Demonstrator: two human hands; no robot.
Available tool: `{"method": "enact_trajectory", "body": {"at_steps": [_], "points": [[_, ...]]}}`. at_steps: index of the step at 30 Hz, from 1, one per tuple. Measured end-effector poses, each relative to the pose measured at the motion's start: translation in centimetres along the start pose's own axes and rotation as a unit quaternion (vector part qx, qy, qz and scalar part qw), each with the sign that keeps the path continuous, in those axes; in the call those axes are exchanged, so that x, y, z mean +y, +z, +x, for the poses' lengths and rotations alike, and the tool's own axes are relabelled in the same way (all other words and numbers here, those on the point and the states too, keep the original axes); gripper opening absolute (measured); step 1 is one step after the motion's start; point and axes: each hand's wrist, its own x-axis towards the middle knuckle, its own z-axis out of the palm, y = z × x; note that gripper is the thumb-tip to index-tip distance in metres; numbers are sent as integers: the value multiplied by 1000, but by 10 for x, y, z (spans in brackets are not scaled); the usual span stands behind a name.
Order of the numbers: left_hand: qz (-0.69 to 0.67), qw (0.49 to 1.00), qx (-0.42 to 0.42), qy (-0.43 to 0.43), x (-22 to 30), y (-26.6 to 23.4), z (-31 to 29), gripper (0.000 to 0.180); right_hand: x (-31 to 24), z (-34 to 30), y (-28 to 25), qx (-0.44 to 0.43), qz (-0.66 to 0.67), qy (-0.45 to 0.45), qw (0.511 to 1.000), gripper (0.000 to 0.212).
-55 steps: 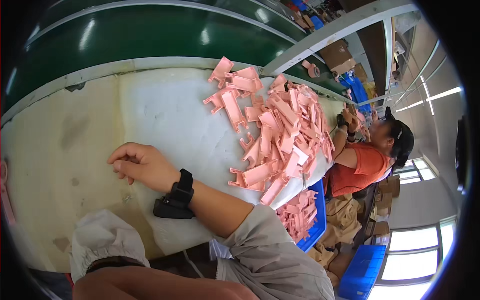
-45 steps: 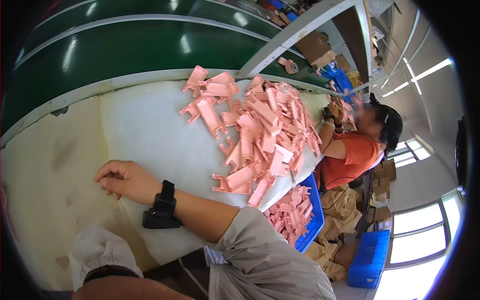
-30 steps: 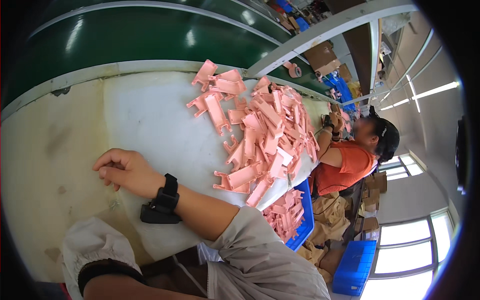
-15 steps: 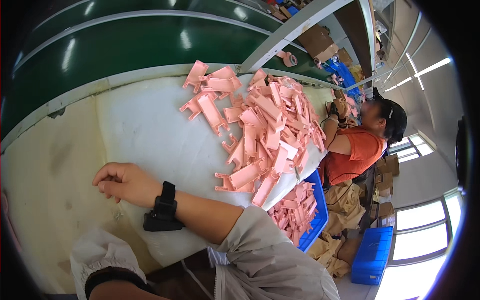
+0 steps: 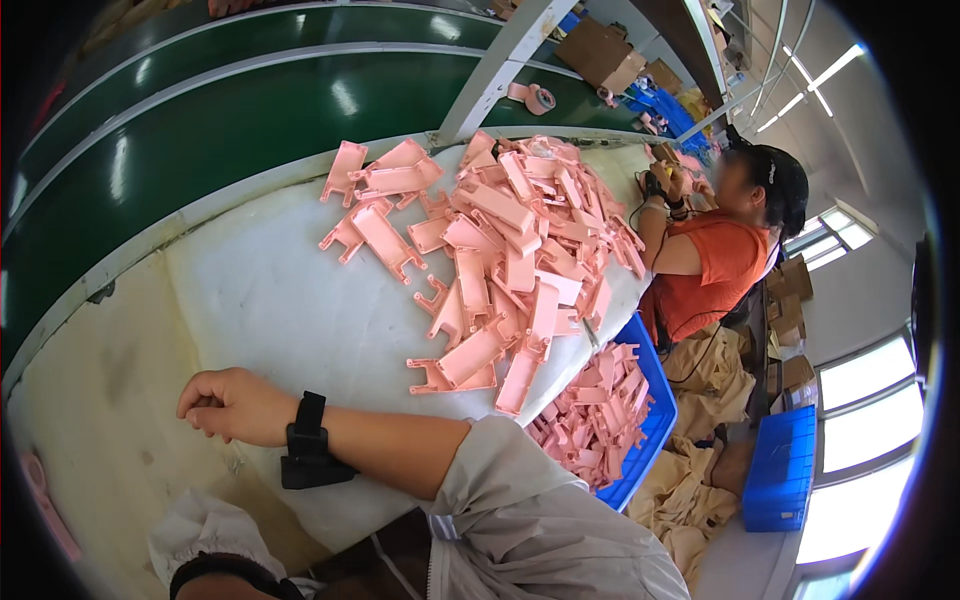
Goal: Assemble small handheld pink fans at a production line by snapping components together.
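My right hand (image 5: 232, 405) hovers over or rests on the pale worktop, left of a pile of pink plastic parts (image 5: 475, 355). Its fingers are loosely curled, with the thumb apart, and nothing shows in them. A black device is strapped on that wrist (image 5: 310, 445). Of my left arm only a white elastic cuff (image 5: 215, 530) and a black band show at the lower left; the left hand lies beyond the lower edge. Several pink parts (image 5: 385, 240) lie loose at the pile's far left, nearest the green belt.
A blue bin (image 5: 655, 430) full of smaller-looking pink parts stands right of the worktop. Beyond the far edge runs a green conveyor belt (image 5: 250, 110) with a white post (image 5: 505, 70). A co-worker in orange (image 5: 715, 250) sits at the right. A pink piece (image 5: 48, 505) lies at the lower left.
The view has turned, so the pile and my right hand sit farther left. The right fingers look slightly more curled. The left cuff has sunk lower; a distant hand appears at the top.
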Motion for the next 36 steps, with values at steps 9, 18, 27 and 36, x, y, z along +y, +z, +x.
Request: {"method": "enact_trajectory", "body": {"at_steps": [9, 18, 27, 36], "points": [[-24, 984, -171, 35, -2, -21, -3, 34, 4, 1, 1, 18, -16, -27, 999, 14], [-37, 916, -394, 68, 3, -86, -41, 32, 2, 2, 2, -4, -32, -1, 999, 16], [-70, 939, -336, -12, 9, -67, -25, 30, 5, 2, 1, -5, -7, -5, 1000, 15], [-2, 995, -13, 101, 0, -21, 12, 8, 1, 0, 1, 1, -23, -7, 1000, 16]]}}
